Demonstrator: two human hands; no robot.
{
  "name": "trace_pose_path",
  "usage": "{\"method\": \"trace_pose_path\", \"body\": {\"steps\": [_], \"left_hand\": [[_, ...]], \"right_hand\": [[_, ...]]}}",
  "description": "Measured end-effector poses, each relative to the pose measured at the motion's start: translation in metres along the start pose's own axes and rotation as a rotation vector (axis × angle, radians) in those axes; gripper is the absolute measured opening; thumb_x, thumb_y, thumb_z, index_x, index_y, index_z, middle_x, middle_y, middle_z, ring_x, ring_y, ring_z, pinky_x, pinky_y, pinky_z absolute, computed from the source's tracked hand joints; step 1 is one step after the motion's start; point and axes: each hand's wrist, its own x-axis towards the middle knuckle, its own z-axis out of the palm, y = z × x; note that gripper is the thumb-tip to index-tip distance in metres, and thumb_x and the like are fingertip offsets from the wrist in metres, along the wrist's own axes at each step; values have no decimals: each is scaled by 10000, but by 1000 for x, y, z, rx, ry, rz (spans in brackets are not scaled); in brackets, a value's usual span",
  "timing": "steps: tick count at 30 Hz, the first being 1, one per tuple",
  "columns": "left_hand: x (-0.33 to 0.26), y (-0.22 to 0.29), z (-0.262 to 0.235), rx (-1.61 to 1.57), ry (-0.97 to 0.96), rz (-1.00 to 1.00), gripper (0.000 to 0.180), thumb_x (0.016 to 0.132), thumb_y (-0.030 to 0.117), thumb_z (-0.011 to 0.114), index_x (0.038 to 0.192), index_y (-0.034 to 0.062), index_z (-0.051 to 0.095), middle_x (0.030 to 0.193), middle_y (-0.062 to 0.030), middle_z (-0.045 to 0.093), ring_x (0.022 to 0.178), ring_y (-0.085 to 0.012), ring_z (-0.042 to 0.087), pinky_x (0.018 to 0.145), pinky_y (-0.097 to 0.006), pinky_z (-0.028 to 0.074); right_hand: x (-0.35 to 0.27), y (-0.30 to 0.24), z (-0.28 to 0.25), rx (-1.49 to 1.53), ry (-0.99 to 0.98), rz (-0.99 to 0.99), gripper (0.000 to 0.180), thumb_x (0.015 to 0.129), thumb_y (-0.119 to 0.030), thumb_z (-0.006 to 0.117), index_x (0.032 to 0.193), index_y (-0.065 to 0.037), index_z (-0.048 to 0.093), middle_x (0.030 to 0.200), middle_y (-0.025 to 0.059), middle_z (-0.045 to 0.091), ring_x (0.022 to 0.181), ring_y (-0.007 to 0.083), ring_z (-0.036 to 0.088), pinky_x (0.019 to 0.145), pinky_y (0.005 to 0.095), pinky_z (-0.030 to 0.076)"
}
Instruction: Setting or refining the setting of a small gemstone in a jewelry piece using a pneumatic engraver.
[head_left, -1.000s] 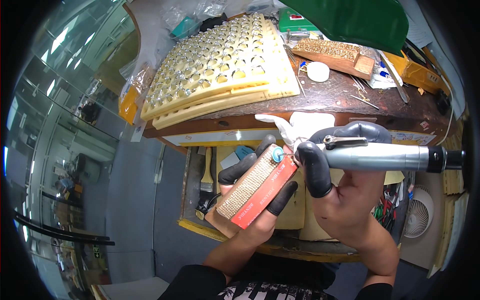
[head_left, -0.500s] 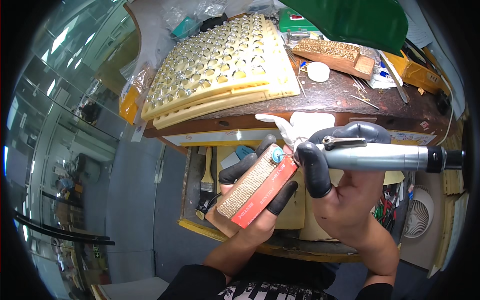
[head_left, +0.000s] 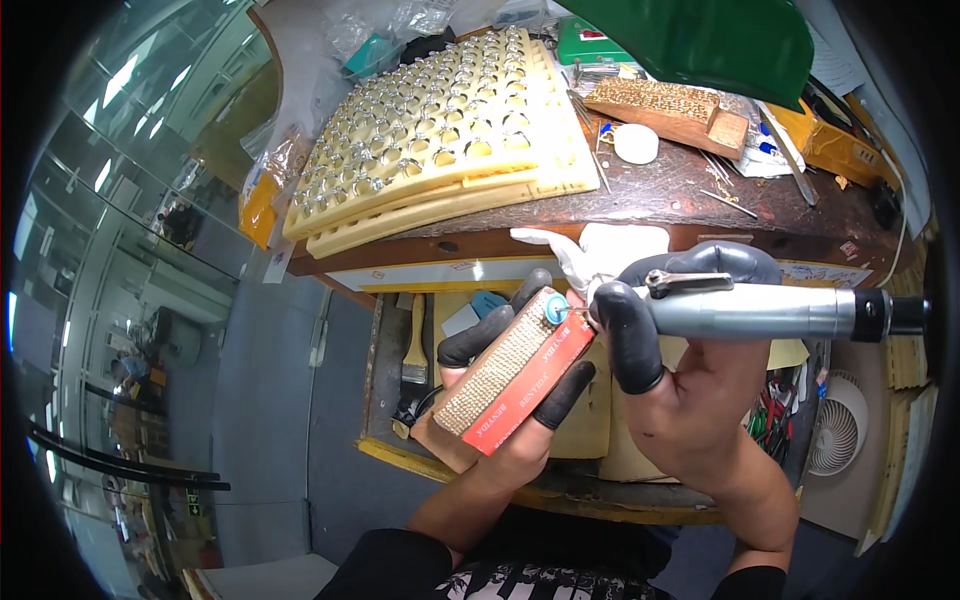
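Observation:
My left hand (head_left: 515,440), with black finger cots, grips a wooden block (head_left: 447,447) that slants up to the right. Rows of small gold-coloured beads or settings (head_left: 490,373) cover its upper face, and red tape (head_left: 527,385) runs along one side. My right hand (head_left: 665,340), also in black finger cots, is closed around a silver rotary handpiece (head_left: 765,312). The small blue polishing disc (head_left: 556,309) at its tip touches, or nearly touches, the block's far end. White cloth (head_left: 625,247) shows around the fingers near the tip.
A yellowish tray of rings (head_left: 430,130) covers the bench's back left. A second wooden block (head_left: 665,110), a white round lid (head_left: 637,144) and tweezers (head_left: 790,155) lie to the right. Below is an open drawer (head_left: 400,455) holding a brush (head_left: 416,340). A green shade (head_left: 720,50) hangs above.
Very little differs. The handpiece and its blue disc appear to have shifted only slightly; both hands keep their holds and the block stays nearly in place.

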Motion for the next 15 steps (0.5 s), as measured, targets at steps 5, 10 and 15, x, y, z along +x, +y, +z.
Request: {"method": "trace_pose_path", "body": {"steps": [5,10,15], "left_hand": [[-1,-4,-3,-3,-16,7,432,772,-54,745,1189,-61,636,1292,-176,628,1214,-236,597,1060,-326,420],[-5,-7,-8,-29,-39,-12,602,801,-53,740,1324,-51,442,1367,-221,551,1272,-273,551,1088,-367,408],[-6,-8,-11,-32,-88,-48,688,814,-59,734,1355,-10,313,1432,-248,466,1323,-309,493,1106,-404,394]], "right_hand": [[-1,1,0,4,0,6,117,854,27,674,969,23,650,1019,108,563,945,213,543,917,353,423],[-1,0,0,-9,-1,5,122,852,27,679,970,22,651,1015,107,565,948,214,544,919,357,424],[-1,0,1,44,-3,32,118,851,28,679,965,23,651,1014,106,570,949,214,543,876,348,426]]}}
